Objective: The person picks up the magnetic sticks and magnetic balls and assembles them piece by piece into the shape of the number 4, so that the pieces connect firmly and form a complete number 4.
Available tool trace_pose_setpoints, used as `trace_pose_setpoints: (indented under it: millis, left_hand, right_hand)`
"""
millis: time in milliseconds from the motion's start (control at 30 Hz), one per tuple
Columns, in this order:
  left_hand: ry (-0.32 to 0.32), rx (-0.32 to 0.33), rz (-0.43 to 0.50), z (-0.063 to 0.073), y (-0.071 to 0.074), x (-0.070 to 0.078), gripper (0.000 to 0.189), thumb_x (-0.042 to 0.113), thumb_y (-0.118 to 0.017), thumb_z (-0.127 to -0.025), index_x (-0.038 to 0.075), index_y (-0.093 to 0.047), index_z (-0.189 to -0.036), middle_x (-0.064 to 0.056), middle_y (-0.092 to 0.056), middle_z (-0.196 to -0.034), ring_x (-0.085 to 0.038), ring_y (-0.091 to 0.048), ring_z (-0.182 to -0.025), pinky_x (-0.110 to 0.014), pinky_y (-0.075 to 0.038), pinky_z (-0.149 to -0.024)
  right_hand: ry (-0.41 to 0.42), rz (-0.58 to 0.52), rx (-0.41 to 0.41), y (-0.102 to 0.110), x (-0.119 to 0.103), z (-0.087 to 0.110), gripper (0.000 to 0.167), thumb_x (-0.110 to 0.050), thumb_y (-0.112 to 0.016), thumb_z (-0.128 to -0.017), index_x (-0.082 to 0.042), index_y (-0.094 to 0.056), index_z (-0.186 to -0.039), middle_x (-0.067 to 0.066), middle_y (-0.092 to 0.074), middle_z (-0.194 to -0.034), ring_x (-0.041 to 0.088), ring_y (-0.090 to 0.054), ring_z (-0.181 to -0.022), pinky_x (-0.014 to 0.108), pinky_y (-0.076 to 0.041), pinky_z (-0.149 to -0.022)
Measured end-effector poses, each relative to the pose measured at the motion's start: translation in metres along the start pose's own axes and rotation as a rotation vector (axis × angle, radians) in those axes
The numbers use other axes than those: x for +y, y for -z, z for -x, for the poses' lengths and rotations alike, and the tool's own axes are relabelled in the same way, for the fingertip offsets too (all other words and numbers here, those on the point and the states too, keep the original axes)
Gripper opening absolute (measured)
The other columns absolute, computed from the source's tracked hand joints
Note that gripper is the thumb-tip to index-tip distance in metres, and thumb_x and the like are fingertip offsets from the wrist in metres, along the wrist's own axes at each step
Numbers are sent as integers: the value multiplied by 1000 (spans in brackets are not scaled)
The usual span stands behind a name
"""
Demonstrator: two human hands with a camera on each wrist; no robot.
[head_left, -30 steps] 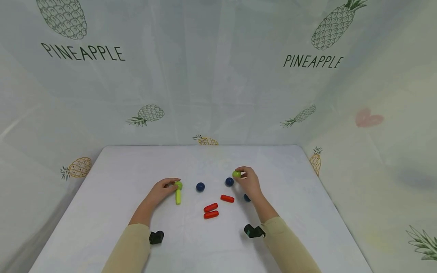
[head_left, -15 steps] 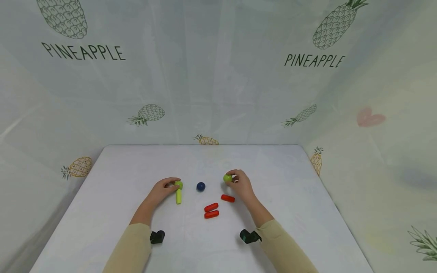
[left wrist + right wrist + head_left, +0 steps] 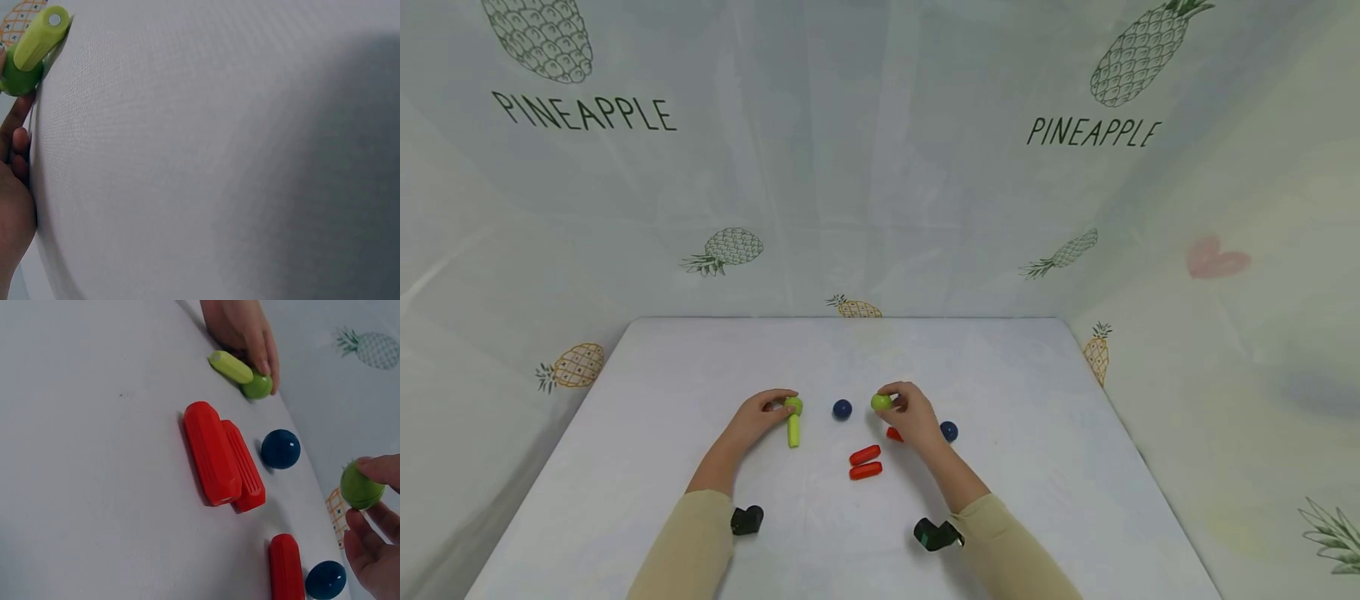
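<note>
My left hand point(image 3: 762, 417) pinches a green ball point(image 3: 793, 406) at the far end of a yellow-green ridged rod point(image 3: 793, 433) on the white table. In the left wrist view the rod point(image 3: 41, 39) meets the ball point(image 3: 22, 78) end-on. My right hand point(image 3: 913, 414) pinches a second green ball point(image 3: 881, 402) between thumb and fingertips, held above the tabletop. Between the two hands sits a dark blue ball point(image 3: 842, 409). The right hand partly covers a red rod point(image 3: 894, 433), which shows more fully in the right wrist view point(image 3: 287, 567).
Two more red rods point(image 3: 865, 454) lie side by side on the table point(image 3: 805, 533), nearer the body. Another blue ball point(image 3: 949, 431) rests right of the right wrist. Black wrist cameras point(image 3: 747, 520) stick out at both sleeves. A pineapple-print cloth point(image 3: 850, 167) hangs behind.
My right hand has moved left and slightly nearer the body with its green ball, coming closer to the left hand. The left hand has kept its place on the other ball.
</note>
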State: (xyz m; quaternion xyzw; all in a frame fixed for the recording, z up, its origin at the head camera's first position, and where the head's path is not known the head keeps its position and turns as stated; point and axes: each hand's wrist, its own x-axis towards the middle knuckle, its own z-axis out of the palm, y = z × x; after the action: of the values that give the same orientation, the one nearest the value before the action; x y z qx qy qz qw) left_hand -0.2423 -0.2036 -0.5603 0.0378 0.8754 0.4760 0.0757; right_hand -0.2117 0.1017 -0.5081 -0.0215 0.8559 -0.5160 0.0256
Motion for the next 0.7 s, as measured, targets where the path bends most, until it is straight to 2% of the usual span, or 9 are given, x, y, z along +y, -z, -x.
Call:
trace_pose_setpoints:
  millis: [167,333,433,700]
  left_hand:
    - [13,-2,0,0,-1,2,36,30,-70,-91,14,-67,-123,-8,-58,-112,-21,-43,-85,-34,-35,-70]
    - [4,1,-10,0,-1,2,36,29,-70,-91,13,-67,-123,-8,-59,-111,-20,-43,-83,-34,-36,-69]
    - [-4,1,-13,0,-1,1,36,29,-69,-92,13,-67,-123,-8,-58,-108,-20,-43,-81,-34,-35,-68]
    - [5,2,-12,0,0,1,36,29,-69,-92,13,-67,-124,-6,-56,-104,-20,-42,-81,-34,-35,-67]
  right_hand:
    - [5,-27,-43,-3,-1,5,27,-9,-75,-85,-13,-67,-111,5,-58,-110,24,-55,-92,30,-53,-65]
    - [41,-19,-77,-9,-1,9,27,-11,-76,-85,-12,-67,-111,5,-59,-115,23,-57,-94,32,-53,-74]
    - [53,-20,-88,-15,-3,12,27,-11,-76,-84,-12,-68,-110,4,-59,-115,22,-58,-94,32,-53,-78]
    - [43,-84,-117,-28,-10,19,25,-7,-76,-83,-12,-69,-106,1,-61,-108,18,-58,-89,28,-51,-74]
